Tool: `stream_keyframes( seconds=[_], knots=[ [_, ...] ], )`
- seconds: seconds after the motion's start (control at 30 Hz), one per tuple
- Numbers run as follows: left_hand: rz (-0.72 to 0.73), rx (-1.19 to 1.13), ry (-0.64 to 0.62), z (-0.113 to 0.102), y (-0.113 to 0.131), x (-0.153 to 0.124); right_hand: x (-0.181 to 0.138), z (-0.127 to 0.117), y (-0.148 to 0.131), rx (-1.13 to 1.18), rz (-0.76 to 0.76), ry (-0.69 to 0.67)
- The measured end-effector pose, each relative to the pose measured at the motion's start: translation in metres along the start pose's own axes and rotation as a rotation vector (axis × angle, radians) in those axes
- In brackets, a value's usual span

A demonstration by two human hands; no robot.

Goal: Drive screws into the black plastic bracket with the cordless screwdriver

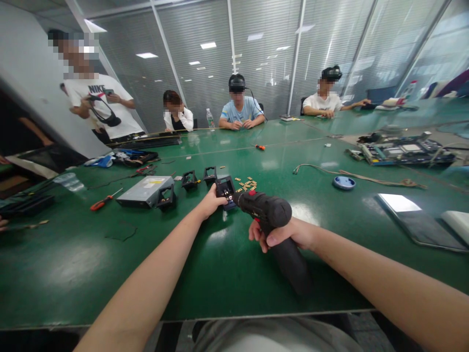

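Observation:
My right hand (284,234) is closed round the grip of a black and red cordless screwdriver (269,210). Its tip points left into a small black bracket (225,187) standing on the green table (234,274). My left hand (211,201) is closed on that bracket's near side and steadies it. Three more black brackets (189,180) stand in a row to the left. Several small tan parts (246,184) lie scattered just behind the held bracket.
A grey metal drive box (144,189) and a red-handled screwdriver (100,202) lie to the left. A blue round dish (344,182), a tan cable (366,177), a circuit board (403,150) and a tablet (417,220) lie to the right. Several other people sit or stand at the far side.

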State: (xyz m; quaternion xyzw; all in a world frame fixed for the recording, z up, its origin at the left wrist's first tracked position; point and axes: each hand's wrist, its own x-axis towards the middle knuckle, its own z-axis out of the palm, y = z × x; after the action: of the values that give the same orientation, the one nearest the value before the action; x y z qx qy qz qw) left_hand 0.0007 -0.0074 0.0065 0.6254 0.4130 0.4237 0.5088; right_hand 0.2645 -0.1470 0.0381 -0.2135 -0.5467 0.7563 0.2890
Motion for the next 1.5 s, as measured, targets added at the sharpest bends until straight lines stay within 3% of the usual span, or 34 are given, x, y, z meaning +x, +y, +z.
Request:
stream_keyframes(
  seconds=[1.5],
  knots=[
    [-0.002, 0.034, -0.008, -0.0070, -0.0078, 0.0008, 0.0009, 0.0041, -0.0038, 0.011, -0.005, -0.009]
  ],
)
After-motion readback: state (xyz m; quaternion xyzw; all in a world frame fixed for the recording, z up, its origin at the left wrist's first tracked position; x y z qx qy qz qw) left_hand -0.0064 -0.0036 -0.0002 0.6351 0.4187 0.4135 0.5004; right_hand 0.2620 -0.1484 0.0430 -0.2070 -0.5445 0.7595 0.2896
